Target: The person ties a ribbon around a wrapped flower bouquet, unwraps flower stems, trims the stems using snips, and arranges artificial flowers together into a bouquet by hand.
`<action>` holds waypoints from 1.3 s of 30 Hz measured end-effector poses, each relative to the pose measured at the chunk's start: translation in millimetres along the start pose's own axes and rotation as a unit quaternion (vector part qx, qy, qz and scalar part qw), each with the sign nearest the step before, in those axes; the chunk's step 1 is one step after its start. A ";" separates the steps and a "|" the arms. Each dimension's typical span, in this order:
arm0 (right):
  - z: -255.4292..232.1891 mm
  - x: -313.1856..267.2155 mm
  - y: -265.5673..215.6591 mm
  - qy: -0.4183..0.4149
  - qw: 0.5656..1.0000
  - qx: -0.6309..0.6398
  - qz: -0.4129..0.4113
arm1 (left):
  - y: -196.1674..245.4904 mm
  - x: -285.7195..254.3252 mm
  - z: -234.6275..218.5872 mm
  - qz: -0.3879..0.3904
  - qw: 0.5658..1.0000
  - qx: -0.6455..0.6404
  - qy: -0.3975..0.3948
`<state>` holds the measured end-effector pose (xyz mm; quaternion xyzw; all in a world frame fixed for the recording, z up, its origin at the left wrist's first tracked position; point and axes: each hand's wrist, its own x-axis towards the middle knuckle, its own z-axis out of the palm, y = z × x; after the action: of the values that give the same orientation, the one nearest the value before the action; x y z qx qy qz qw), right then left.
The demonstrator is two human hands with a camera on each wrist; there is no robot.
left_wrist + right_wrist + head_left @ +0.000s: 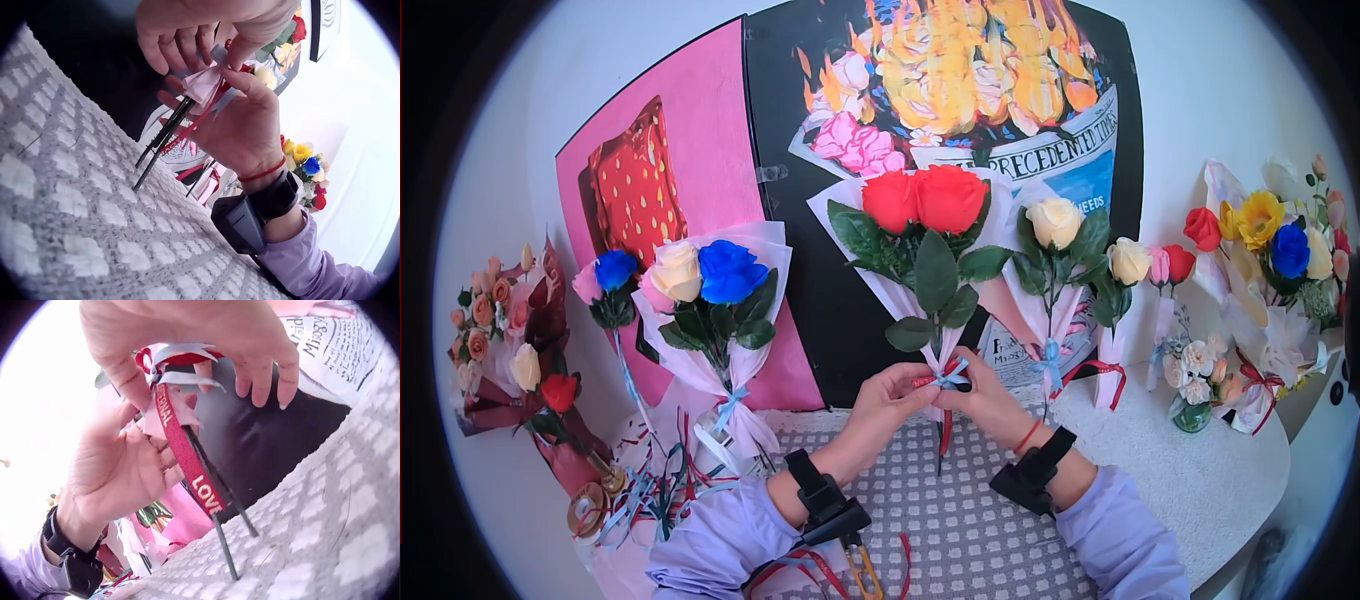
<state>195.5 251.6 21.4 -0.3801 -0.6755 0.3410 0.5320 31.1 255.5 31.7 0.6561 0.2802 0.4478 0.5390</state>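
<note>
A bouquet with two red roses (950, 198) and green leaves in pale pink wrapping stands upright before me. At its tied neck, my left hand (887, 405) pinches the ribbon from the left, thumb and forefinger close to the knot. From the other side my right hand (997, 408) pinches the ribbon too, its thumb against the tie. The light blue ribbon (194, 379) is tied over a red ribbon (186, 456) with pale lettering, which hangs down along the stems. Below the gathered wrapping, the bare dark stems (155, 147) point down toward the grey-and-white mat (960, 510).
Left of centre, a cream-and-blue rose bouquet (705, 280) leans on the pink picture; a single cream rose bouquet (1055, 225) stands to the right. Ribbon scraps (665, 500) heap at the left. Scissors (862, 565) lie at the front edge. More bouquets (1275, 260) stand far right.
</note>
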 end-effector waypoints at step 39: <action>-42.1 3.8 -33.8 -0.085 0.973 -0.146 -0.158 | -2.9 5.4 -6.4 -0.026 0.999 -0.001 -0.039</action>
<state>231.1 241.1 60.9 -0.3117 -0.8122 0.1818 0.4584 28.2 263.8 30.6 0.6648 0.2755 0.4079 0.5619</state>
